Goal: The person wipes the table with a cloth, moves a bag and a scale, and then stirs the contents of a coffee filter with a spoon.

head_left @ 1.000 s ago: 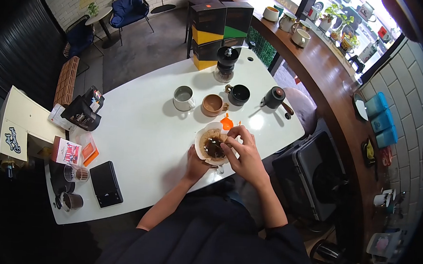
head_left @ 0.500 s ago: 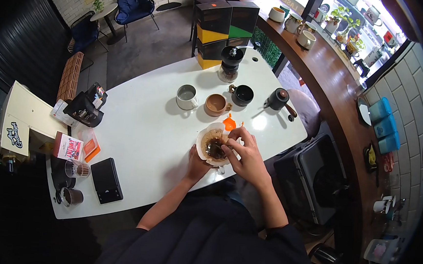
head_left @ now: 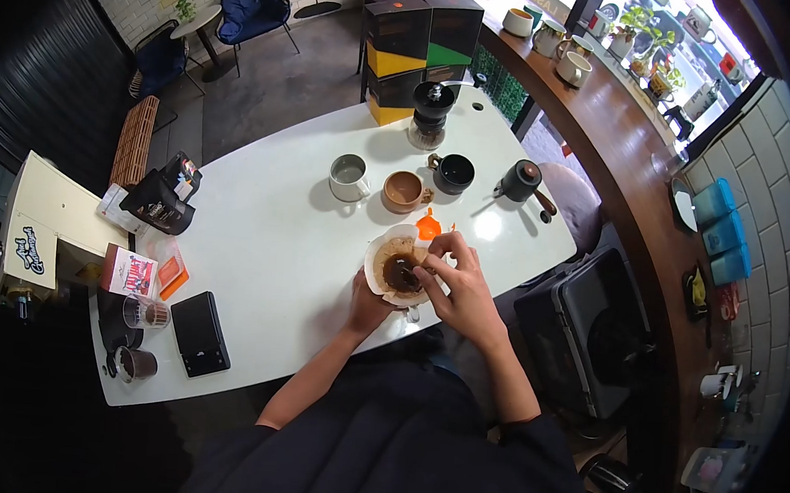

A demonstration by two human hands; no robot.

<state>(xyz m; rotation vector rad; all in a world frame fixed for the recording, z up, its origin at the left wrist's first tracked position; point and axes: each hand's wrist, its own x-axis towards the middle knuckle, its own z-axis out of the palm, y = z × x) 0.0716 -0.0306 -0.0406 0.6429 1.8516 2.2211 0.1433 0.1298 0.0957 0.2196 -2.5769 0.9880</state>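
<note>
A paper coffee filter (head_left: 379, 251) stands open near the front edge of the white table, wet brown inside, with dark coffee (head_left: 400, 273) at its bottom. My left hand (head_left: 370, 305) curls around its lower left side; the fingers are partly hidden, and so is whatever supports the filter. My right hand (head_left: 462, 288) has its fingertips pinched on the filter's right edge. Just beyond lies an orange plastic piece (head_left: 428, 225). Behind it stand a brown cup (head_left: 403, 192), a black cup (head_left: 455, 174) and a grey-white mug (head_left: 349, 178).
A hand grinder (head_left: 430, 116) stands before stacked boxes (head_left: 397, 36) at the far end. On the right sits a black long-spouted kettle (head_left: 520, 180). To the left are a black scale (head_left: 201, 335), plastic cups (head_left: 137, 365) and a black pouch (head_left: 158, 204). A wooden counter (head_left: 595, 141) curves along the right.
Both hands stay almost where they were. The coffee in the filter now looks like a rounder, browner pool, and the filter's edge has shifted slightly.
</note>
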